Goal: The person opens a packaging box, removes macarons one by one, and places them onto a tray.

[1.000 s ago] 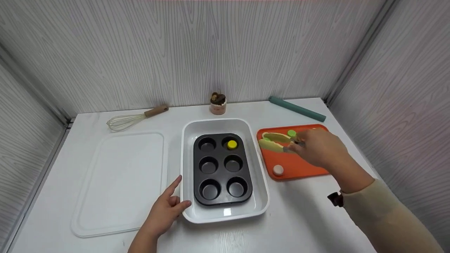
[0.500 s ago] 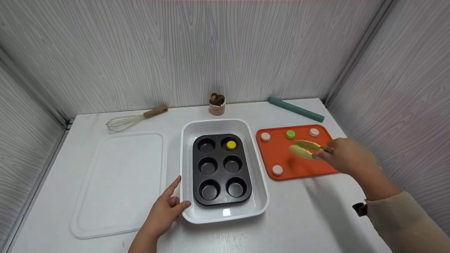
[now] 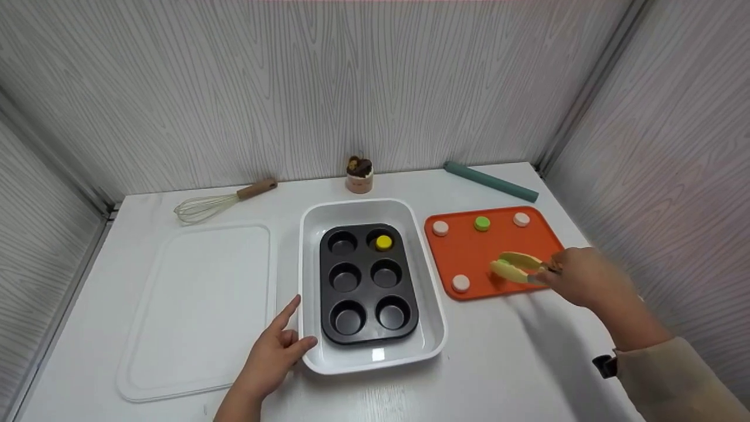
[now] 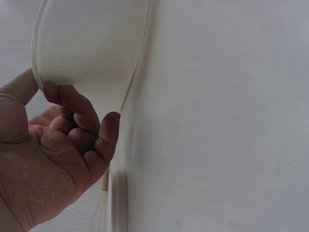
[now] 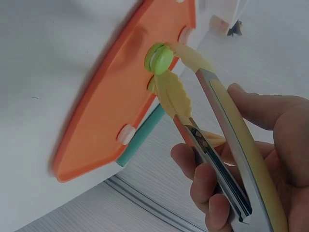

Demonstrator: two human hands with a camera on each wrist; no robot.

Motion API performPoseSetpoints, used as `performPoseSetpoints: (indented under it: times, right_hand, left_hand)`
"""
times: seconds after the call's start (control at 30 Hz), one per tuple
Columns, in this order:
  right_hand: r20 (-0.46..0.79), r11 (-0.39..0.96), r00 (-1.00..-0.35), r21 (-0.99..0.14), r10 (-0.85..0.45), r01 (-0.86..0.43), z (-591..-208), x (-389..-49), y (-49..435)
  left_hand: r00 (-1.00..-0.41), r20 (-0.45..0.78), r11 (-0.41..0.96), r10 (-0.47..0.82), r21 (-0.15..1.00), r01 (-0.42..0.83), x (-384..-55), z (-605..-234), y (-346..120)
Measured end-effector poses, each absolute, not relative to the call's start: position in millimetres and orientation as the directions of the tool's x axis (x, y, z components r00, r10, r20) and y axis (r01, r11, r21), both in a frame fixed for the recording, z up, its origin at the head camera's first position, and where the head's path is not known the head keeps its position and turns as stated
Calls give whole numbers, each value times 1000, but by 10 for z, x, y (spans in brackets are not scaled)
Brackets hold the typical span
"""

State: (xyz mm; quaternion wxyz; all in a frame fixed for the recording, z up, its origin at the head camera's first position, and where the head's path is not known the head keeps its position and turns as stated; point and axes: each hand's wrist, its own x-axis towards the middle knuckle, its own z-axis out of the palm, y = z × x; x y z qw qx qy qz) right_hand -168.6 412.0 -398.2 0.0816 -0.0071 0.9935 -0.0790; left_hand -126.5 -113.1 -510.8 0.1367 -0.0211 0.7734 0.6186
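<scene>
My right hand [image 3: 586,275] grips a pair of yellow-tipped tongs [image 5: 241,140]. A green macaron [image 5: 163,62] sits between the tong tips, low over the right front part of the orange tray [image 3: 463,252]. On that tray lie another green macaron [image 3: 482,223] and pink ones, such as the pink macaron [image 3: 461,283] near its front left corner. My left hand [image 3: 270,354] holds the left rim of a white deep tray [image 3: 440,328], thumb over the edge, other fingers against the outer wall [image 4: 91,53]. Inside stands a black muffin tin [image 3: 368,287], a yellow piece [image 3: 384,242] in its far right cup.
A clear flat lid [image 3: 199,310] lies left of the white tray. Along the back wall are a whisk [image 3: 225,201], a small dessert cup [image 3: 359,176] and a green rolling pin [image 3: 491,181]. Side walls [image 3: 662,152] enclose the table.
My right hand has carried the tongs and green macaron from the orange tray's far left corner toward its right front, uncovering the pink macarons at the back. The left hand stays put.
</scene>
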Motion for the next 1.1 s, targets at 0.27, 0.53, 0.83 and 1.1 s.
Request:
performPoseSetpoints:
  times: [0.27, 0.53, 0.83, 1.1]
  right_hand:
    - [-187, 989, -982, -144, -5, 22, -4070, -1664, 4154]
    - [-211, 987, -977, -154, 3, 36, -4079, -1670, 4154]
    - [-208, 988, -978, -152, 7, 40, -4079, -1669, 4144]
    - [-241, 984, -970, -166, 18, 59, -4076, -1658, 4182]
  left_hand:
    - [-960, -233, 214, 157, 957, -197, -1263, -5111, -1140]
    - [-962, -239, 231, 135, 951, -205, -1254, -5110, -1126]
    - [-967, -231, 228, 110, 953, -201, -1256, -5125, -1120]
    - [-964, -237, 226, 120, 952, -206, -1257, -5129, -1116]
